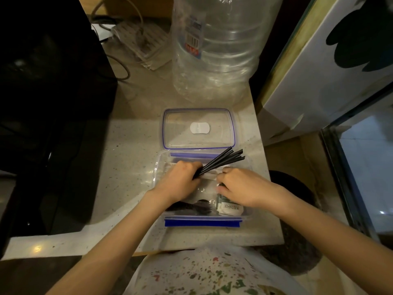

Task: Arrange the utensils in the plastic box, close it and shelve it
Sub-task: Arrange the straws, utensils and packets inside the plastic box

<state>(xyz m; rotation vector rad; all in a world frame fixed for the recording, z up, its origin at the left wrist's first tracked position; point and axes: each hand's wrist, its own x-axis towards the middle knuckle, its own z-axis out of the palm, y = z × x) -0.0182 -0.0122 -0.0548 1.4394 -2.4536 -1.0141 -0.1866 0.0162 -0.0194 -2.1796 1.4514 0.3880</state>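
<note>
Hands are working inside the open box [204, 219] on the tabletop [131, 145]. Left hand [180, 179] is clamped on a bundle of black sticks [221, 161], their long axis slanting up to the far right, tips overhanging the far wall. Right hand [240, 188], just beside, is pinching packets [229, 208]. Beyond, the lid [198, 128] is lying flat.

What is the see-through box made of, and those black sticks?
The box looks like clear, glossy plastic: the counter shows through its walls, with blue clips on its edges. The black sticks, held in the left hand, look like thin matte plastic, probably straws, though I cannot be sure.
</note>
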